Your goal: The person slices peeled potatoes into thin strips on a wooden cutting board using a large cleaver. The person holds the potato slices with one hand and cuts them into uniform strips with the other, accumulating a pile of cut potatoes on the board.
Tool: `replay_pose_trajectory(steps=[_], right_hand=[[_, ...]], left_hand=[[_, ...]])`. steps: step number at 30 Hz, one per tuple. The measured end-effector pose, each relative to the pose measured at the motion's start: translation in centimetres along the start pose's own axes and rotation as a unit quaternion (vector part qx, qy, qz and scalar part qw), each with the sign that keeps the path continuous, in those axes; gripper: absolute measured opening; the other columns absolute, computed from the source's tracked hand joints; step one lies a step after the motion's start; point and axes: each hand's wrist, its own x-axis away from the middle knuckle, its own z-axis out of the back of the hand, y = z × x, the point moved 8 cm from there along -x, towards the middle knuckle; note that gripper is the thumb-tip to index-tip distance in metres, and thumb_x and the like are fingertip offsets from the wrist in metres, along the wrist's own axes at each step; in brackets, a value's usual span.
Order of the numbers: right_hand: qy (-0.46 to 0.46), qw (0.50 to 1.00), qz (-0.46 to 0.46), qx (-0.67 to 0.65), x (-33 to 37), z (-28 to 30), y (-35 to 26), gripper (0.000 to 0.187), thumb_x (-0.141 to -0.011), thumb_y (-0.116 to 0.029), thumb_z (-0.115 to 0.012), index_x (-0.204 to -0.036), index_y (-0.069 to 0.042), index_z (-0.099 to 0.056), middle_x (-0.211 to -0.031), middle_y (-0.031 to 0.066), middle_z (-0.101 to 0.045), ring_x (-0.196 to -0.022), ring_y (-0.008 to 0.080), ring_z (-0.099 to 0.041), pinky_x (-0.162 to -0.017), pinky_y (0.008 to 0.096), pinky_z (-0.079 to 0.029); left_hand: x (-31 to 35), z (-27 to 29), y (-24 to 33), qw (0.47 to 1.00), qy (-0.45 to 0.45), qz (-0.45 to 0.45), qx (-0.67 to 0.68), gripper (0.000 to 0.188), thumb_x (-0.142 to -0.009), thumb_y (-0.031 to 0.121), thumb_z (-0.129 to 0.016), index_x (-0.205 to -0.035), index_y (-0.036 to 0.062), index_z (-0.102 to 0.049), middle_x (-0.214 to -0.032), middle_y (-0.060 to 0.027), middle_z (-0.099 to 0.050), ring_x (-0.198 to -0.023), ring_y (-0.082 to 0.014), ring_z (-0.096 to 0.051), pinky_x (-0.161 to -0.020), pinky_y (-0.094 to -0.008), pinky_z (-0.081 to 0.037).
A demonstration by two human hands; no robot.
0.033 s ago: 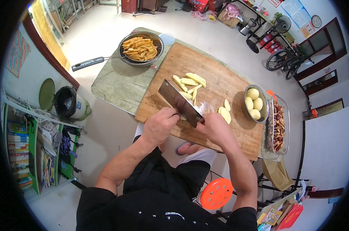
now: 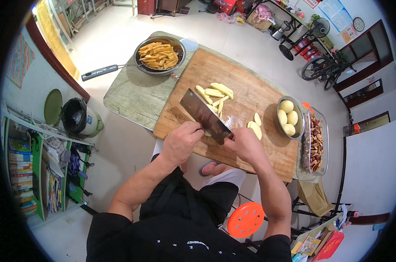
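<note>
My right hand [image 2: 245, 145] grips a cleaver [image 2: 204, 114] by its handle, the wide dark blade slanting up to the left above the wooden cutting board [image 2: 267, 159]. My left hand [image 2: 180, 142], fingers curled, presses at the board's near edge beside the blade. A pale bit of potato [image 2: 207, 134] shows by its fingertips; the rest is hidden by hand and blade. Beyond the blade lie several cut potato sticks [image 2: 222, 90]. Right of the cleaver are a few potato slices [image 2: 255, 131]. Peeled whole potatoes [image 2: 287, 106] fill a metal bowl [image 2: 296, 135] on the board's right side.
A long-handled metal strainer [image 2: 180, 65] of browned fries [image 2: 158, 54] stands at the table's far left, near a pale round lid [image 2: 189, 44]. On the right, a clear glass dish [image 2: 325, 148] holds reddish-brown pieces. An orange stool [image 2: 246, 219] stands below; a bin [image 2: 82, 118] is at left.
The cleaver blade has tilted slightly, showing more of its flat face and covering a bit more of the nearer sticks. My right hand has shifted a little; my left stays in place.
</note>
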Motion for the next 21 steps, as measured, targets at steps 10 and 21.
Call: replay_pose_trajectory(steps=[10, 21], right_hand=[[0.010, 0.859, -0.099, -0.502, -2.8, -0.8, 6.6, 0.021, -0.094, -0.015, -0.067, -0.076, -0.007, -0.061, -0.063, 0.0029, -0.061, -0.044, 0.0108, -0.052, -0.043, 0.0270, -0.043], [0.027, 0.738, -0.150, -0.658, -0.5, -1.6, 6.0, 0.012, -0.096, -0.016, -0.067, -0.092, -0.007, -0.059, -0.067, 0.0030, -0.060, -0.045, 0.0112, -0.050, -0.043, 0.0281, -0.045]], left_hand=[[-4.7, -0.2, -5.0, 0.989, 0.025, 0.104, 0.102, 0.016, -0.095, 0.011, -0.069, -0.109, 0.0022, -0.071, -0.106, -0.0143, -0.067, -0.098, -0.0324, -0.068, -0.082, -0.0405, -0.055], [-6.2, -3.9, -5.0, 0.770, -0.046, 0.322, 0.549, 0.035, -0.114, 0.021, -0.050, -0.138, -0.0024, -0.059, -0.126, -0.0068, -0.066, -0.110, -0.0137, -0.065, -0.097, -0.0299, -0.054]])
